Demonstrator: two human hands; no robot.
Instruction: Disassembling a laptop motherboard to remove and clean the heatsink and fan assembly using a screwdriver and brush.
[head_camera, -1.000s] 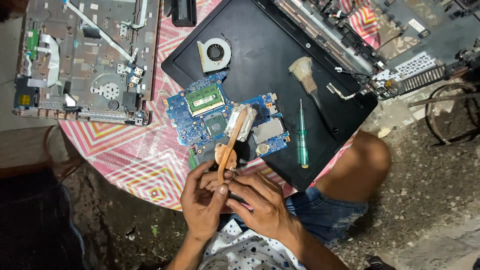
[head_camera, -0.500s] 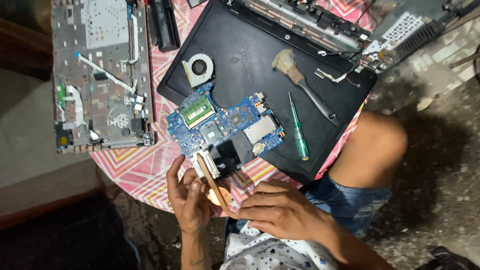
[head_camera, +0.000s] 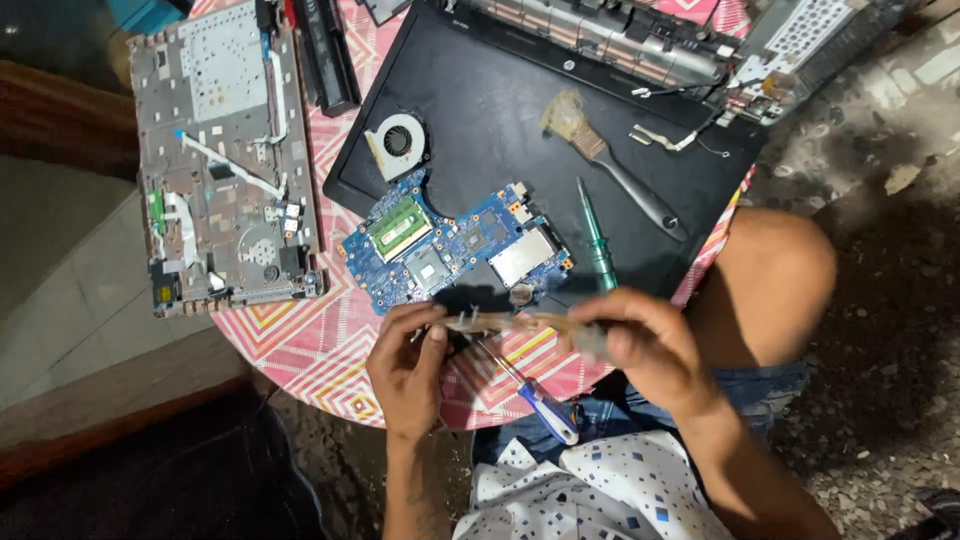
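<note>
A blurred copper-coloured heat pipe part (head_camera: 510, 322) is held level between both hands, just off the table's (head_camera: 300, 350) 6 o'clock edge. One end is pinched by the left hand (head_camera: 408, 368), fingers pressed together; the other end is gripped by the closed right hand (head_camera: 645, 350). The blue circuit board (head_camera: 450, 245) lies just at 12 o'clock of the part, partly on the black laptop lid (head_camera: 520, 150). A blue-handled screwdriver (head_camera: 530, 390) lies under the part, overhanging the edge. A green screwdriver (head_camera: 597, 240) sits at 1 o'clock, a brush (head_camera: 610, 165) beyond. Open cloth is seen at 9 o'clock, below the grey chassis (head_camera: 225, 160).
</note>
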